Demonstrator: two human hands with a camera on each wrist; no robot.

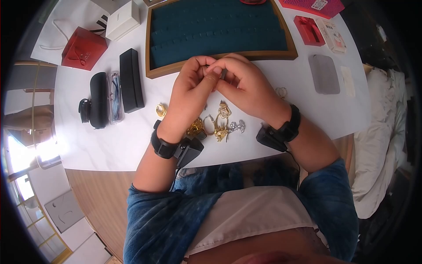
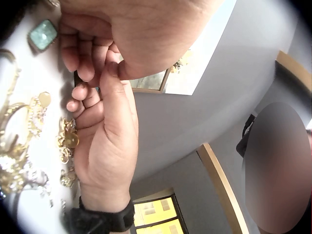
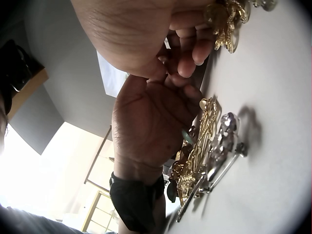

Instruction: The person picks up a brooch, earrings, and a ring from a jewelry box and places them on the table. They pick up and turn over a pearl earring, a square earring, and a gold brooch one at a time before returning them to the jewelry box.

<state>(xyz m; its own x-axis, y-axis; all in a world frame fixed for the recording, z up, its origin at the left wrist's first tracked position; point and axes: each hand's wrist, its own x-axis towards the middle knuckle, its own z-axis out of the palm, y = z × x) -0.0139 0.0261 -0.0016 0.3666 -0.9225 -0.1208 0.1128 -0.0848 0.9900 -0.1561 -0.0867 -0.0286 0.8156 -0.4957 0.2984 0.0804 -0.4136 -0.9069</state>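
My left hand point(image 1: 194, 86) and right hand point(image 1: 248, 86) meet at the fingertips, just before the front edge of a wooden jewelry tray point(image 1: 263, 55) lined in dark teal. Thumbs and fingers of both pinch together around a small item; the fingers hide most of it, so I cannot tell its kind. Below the hands lie a gold square ornament point(image 1: 224, 110), a silver flower brooch point(image 3: 224, 141) and a gold chain heap point(image 1: 193, 127). Gold hoop earrings point(image 1: 161, 110) are beside the left wrist. A rectangular green stone piece point(image 2: 43, 35) shows near the left fingers.
Leftward stand a long black box point(image 1: 132, 81), a black glasses case point(image 1: 98, 99), a red bag point(image 1: 84, 48) and a white box point(image 1: 123, 20). To the right are a red gift box point(image 1: 309, 31), a grey pad point(image 1: 324, 74) and thin hoops point(image 1: 281, 92).
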